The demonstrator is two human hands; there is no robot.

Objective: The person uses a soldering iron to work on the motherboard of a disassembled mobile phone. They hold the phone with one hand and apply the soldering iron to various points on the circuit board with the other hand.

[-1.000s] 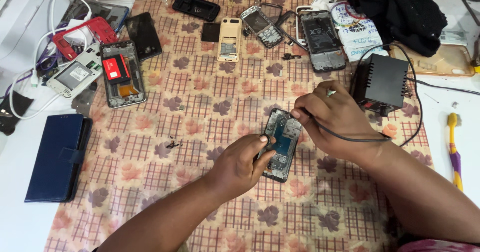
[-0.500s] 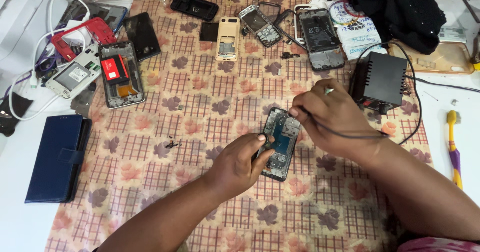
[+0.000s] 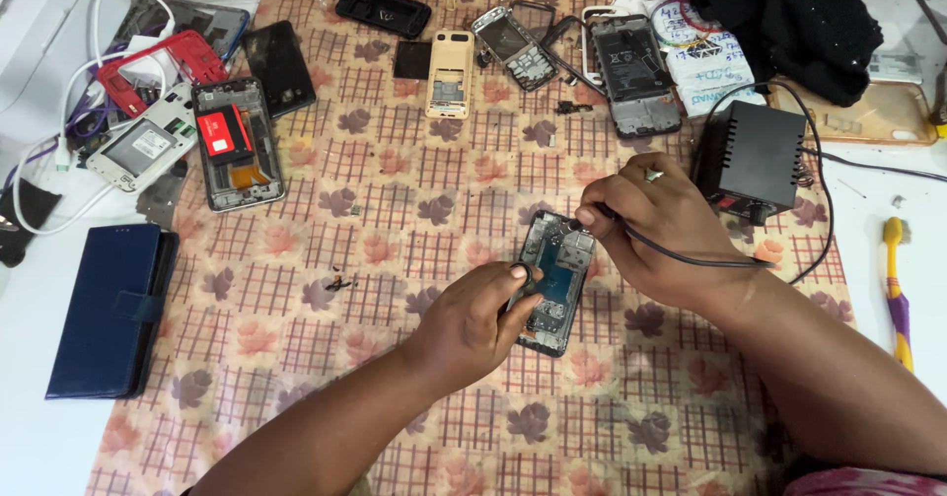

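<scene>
An opened phone (image 3: 555, 277) with its back off lies on a checked flowered cloth (image 3: 414, 210) in the middle. My left hand (image 3: 473, 323) grips the phone's lower left side and steadies it. My right hand (image 3: 651, 225) is closed around a thin corded tool, its tip at the phone's upper part. The tool's black cable (image 3: 691, 259) runs right toward a black power box (image 3: 760, 159).
Several dismantled phones and parts lie along the far edge and left: a frame with a red battery (image 3: 232, 146), a beige keypad phone (image 3: 449, 72), a red frame (image 3: 158, 67). A blue wallet case (image 3: 109, 309) lies left. A toothbrush (image 3: 898, 289) lies right.
Both hands have stayed on the phone; my right hand has shifted only slightly over its upper part.
</scene>
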